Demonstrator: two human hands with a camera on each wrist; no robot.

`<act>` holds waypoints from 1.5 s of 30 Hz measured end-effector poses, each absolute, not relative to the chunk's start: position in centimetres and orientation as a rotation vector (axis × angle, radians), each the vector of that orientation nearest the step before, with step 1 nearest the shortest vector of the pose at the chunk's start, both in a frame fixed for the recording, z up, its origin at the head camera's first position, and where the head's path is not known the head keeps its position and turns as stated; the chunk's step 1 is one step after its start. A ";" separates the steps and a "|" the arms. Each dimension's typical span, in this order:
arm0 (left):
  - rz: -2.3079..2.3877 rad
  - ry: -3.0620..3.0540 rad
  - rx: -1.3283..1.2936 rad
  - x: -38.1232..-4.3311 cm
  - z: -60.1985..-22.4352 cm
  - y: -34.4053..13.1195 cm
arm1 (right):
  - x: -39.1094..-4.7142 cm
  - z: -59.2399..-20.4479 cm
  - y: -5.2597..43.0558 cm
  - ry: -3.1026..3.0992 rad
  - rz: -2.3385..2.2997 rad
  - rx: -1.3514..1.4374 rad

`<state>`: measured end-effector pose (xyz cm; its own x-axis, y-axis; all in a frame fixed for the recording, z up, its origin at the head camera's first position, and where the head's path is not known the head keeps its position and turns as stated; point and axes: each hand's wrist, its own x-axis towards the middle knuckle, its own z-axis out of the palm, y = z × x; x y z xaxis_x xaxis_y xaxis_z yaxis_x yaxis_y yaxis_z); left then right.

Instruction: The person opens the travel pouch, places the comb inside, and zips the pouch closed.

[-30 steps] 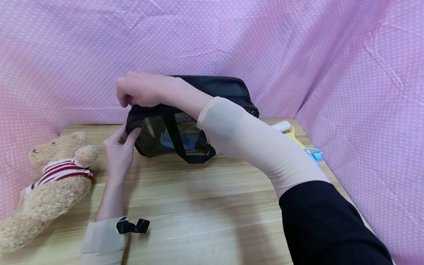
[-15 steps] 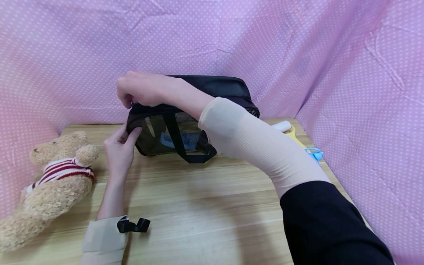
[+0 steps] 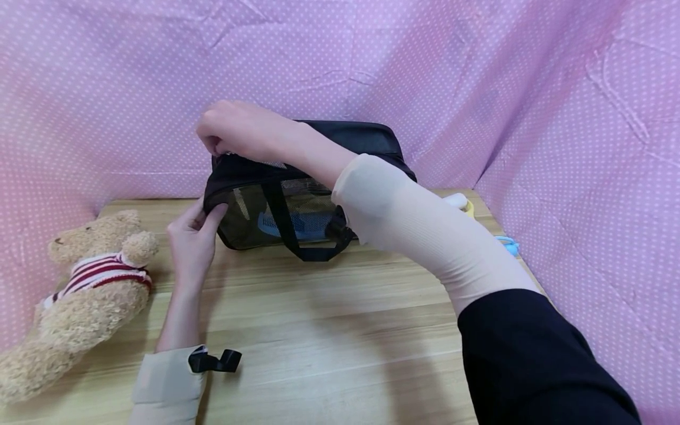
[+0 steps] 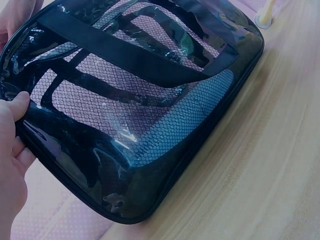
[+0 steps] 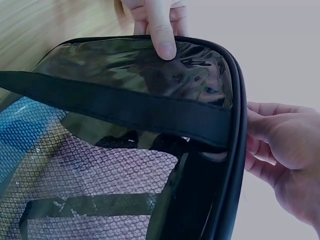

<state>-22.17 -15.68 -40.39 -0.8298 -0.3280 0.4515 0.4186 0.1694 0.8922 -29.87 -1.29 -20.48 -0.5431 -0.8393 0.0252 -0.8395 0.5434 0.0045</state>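
A black bag point(image 3: 350, 137) with clear panels and a dangling carry strap point(image 3: 314, 254) stands at the back of the table. Through its clear side shows a blue comb-like object point(image 3: 305, 227), lying low inside behind mesh. My left hand point(image 3: 191, 242) pinches the bag's left end, its thumb on the clear panel point(image 4: 65, 145) and the other fingers behind. Above that corner, my right hand point(image 3: 241, 130) has its fingers curled at the zipped top edge, pinching the zipper pull, which is mostly hidden behind the fingers. In the right wrist view the right hand point(image 5: 295, 155) sits just beyond the dark rim.
A teddy bear point(image 3: 98, 295) in a striped shirt lies along the left side. Behind my right forearm are a white cylinder point(image 3: 455, 200), a yellow piece point(image 3: 470, 208) and a light-blue item point(image 3: 509, 244) near the table's right edge. Pink dotted cloth point(image 3: 340, 53) hangs around the back and sides.
My right hand has moved slightly right and up along the bag's top edge from the left corner, its forearm shifting right. The left hand and the bag's body stay nearly still.
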 end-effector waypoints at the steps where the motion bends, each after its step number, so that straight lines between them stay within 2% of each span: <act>1: -1.714 -1.888 -0.084 -22.2 -40.4 -15.7 | -29.9 -20.5 -1.2 -2.732 0.018 1.494; 15: -1.712 -1.882 -0.084 -22.1 -40.3 -15.6 | -30.3 -20.7 -0.1 -2.715 0.142 1.560; 27: -1.690 -1.900 -0.066 -22.0 -40.2 -15.6 | -30.1 -20.3 0.1 -2.737 0.225 1.472; 35: -1.714 -1.880 -0.072 -22.0 -40.3 -15.7 | -30.1 -20.1 0.6 -2.759 0.345 1.377; 45: -1.656 -1.921 -0.054 -21.9 -40.2 -15.6 | -30.5 -19.8 1.1 -2.899 0.752 1.114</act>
<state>-21.91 -15.63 -40.18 -0.8219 -0.3414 0.4561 0.4007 0.2226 0.8888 -30.53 1.09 -19.83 -0.7558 -0.6445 0.1156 -0.6195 0.6466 -0.4452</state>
